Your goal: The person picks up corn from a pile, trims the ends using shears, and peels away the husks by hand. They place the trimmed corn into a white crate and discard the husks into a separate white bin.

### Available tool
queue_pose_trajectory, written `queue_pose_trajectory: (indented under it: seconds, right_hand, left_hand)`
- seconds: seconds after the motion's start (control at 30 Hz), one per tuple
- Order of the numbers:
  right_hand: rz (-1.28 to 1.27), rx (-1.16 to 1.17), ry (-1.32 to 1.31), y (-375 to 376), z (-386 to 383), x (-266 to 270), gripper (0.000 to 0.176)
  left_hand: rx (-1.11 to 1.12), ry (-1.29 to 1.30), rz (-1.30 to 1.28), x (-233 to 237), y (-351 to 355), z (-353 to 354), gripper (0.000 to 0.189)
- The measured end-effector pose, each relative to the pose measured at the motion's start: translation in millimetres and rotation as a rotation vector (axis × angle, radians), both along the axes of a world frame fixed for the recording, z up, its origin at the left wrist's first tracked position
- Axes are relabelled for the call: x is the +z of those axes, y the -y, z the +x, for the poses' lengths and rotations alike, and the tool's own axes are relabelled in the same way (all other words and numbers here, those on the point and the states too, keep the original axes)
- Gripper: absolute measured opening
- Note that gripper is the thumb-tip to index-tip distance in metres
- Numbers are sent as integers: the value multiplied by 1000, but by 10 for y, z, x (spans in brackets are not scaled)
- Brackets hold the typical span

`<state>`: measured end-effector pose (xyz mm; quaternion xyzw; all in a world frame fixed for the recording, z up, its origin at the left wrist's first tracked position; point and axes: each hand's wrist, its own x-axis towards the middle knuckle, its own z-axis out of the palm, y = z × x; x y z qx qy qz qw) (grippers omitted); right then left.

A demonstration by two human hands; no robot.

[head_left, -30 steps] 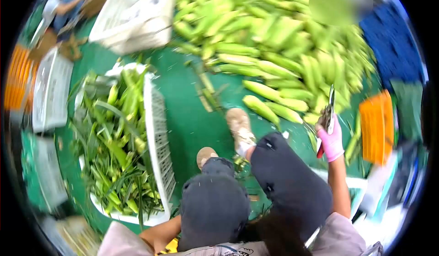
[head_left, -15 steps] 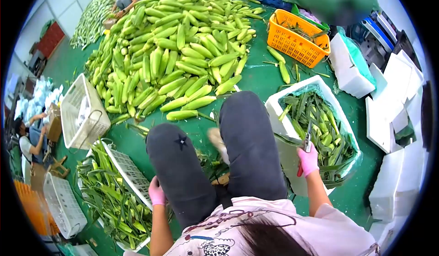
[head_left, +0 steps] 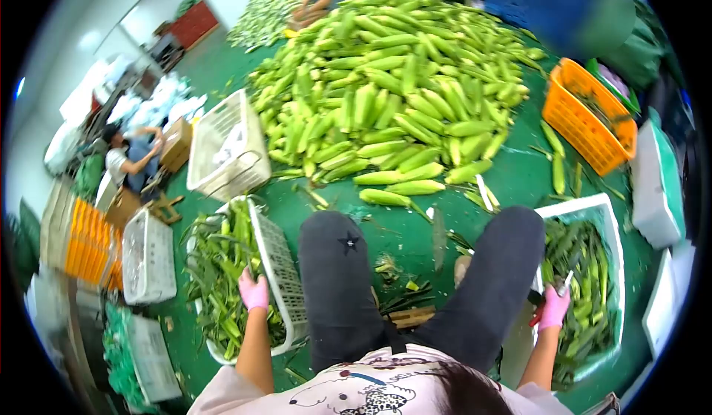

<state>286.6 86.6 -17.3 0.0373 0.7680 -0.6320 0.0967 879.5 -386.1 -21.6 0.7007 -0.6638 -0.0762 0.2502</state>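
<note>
Left hand on leafy corn in white crate at 8 o'clock, grip unclear, right hand closed round red-handled pruners over foam box of leaves at 4 o'clock, husked-green corn pile at 12, hands well apart

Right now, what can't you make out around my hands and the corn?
All in the head view:
- Left hand: its fingertips are against the leaves, so any grip is unclear.
- Red-handled tool: the right hand covers much of it; its tips are too small to read.
- Corn heap: outer ears hide the inside.
- White box: leaves cover its bottom.
- Upper right: blur hides detail.
</note>
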Motion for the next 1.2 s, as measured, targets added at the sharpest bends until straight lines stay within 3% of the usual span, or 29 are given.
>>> queue_pose_trajectory:
  seconds: [0.03,0.1,0.23,0.3,0.5,0.63,0.73,0.77,0.83,0.93,0.97,1.03,1.07,1.13,1.17,1.2]
  right_hand:
    - [9,8,-9,36,-62,24,39]
    - [6,39,101,-3,-246,-74,39]
    - [-82,30,7,128,-337,-161,38]
    - [-76,41,57,102,-355,-187,39]
    - [-25,-73,80,260,-400,-327,28]
    - [-64,-65,180,299,-436,-352,25]
    - [-45,-21,117,242,-430,-492,41]
    - [212,16,15,206,-463,-567,46]
    - [350,69,-66,107,-502,-814,52]
    - [627,52,-59,422,-297,-384,62]
    - [470,24,-24,334,-290,-532,58]
    - [363,196,-190,39,-427,-957,50]
    - [374,167,-212,53,-394,-898,46]
    - [322,103,-146,387,-194,-444,40]
    - [258,74,-56,423,-131,-209,38]
    - [199,62,-89,298,-194,-362,35]
  left_hand:
    - [39,51,23,-148,82,57,49]
    - [-2,-340,381,-324,246,44,52]
    - [90,-70,371,-487,375,-242,55]
    - [130,-60,287,-500,342,-355,57]
    - [227,142,287,-492,327,-490,37]
    - [259,178,313,-468,342,-528,41]
    - [205,175,260,-592,400,-399,46]
    - [184,166,245,-650,380,-355,47]
    - [110,13,203,-529,271,-399,50]
    - [77,-73,197,-563,207,-338,52]
    - [9,21,106,-597,143,-298,58]
    - [-2,175,86,-532,-74,-320,65]
    - [-47,217,87,-565,-138,-246,70]
    - [-148,376,-50,-706,-222,-153,65]
    - [-317,385,-115,-665,-332,-141,53]
    - [-282,404,-75,-443,-492,-342,46]
